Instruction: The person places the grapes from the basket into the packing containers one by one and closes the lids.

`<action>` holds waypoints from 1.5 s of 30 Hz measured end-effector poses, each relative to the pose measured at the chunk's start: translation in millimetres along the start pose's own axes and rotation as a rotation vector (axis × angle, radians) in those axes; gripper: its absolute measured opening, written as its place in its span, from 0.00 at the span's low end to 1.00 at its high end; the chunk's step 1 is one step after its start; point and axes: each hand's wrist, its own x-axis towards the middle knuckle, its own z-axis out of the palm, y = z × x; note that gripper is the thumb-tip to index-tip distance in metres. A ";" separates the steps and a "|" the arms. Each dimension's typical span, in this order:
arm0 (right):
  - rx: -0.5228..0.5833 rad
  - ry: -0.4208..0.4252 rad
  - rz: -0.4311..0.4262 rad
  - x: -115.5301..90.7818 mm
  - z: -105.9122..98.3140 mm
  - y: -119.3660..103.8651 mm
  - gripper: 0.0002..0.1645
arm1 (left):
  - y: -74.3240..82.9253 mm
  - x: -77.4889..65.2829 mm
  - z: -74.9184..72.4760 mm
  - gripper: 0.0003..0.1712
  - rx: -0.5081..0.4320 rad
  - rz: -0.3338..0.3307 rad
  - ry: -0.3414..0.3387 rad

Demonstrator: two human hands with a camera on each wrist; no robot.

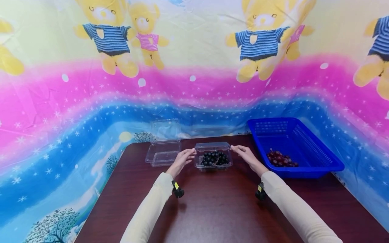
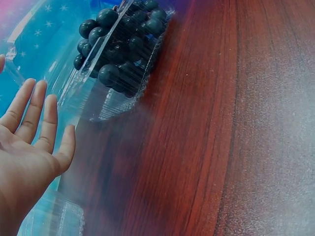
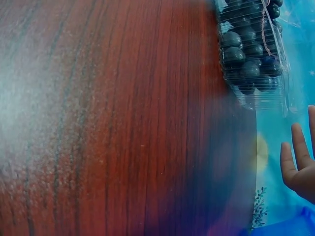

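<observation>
A clear plastic clamshell box (image 1: 213, 165) with dark grapes (image 1: 215, 158) inside stands on the table between the two hands. Its lid (image 1: 212, 145) slants along the far side. My left hand (image 1: 181, 160) reaches to the upper left corner, fingertips right at the edge; in the left wrist view its fingers (image 2: 37, 105) are straight and spread. At the upper right corner, the fingertips of my right hand (image 1: 245, 156) meet the lid's edge in the head view. The right wrist view catches only part of that hand, with straight fingers (image 3: 300, 147).
Left of the box, another clear clamshell (image 1: 164, 153) stands with its lid raised. A blue plastic basket (image 1: 310, 172) at the right holds a bunch of red grapes (image 1: 281, 158). Behind the dark wood table (image 1: 218, 206) hangs a printed cloth (image 1: 188, 87).
</observation>
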 end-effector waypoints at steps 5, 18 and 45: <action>0.015 -0.014 0.008 -0.8 0.1 0.8 0.36 | -1.6 0.1 0.1 0.25 -0.013 -0.016 0.009; 0.024 -0.089 -0.004 -15.2 -2.4 -13.3 0.27 | -1.8 -4.7 -1.1 0.27 0.004 -0.006 -0.025; -0.052 -0.084 -0.023 -11.3 -2.6 17.0 0.28 | -15.2 -7.4 -2.6 0.27 0.025 -0.019 -0.006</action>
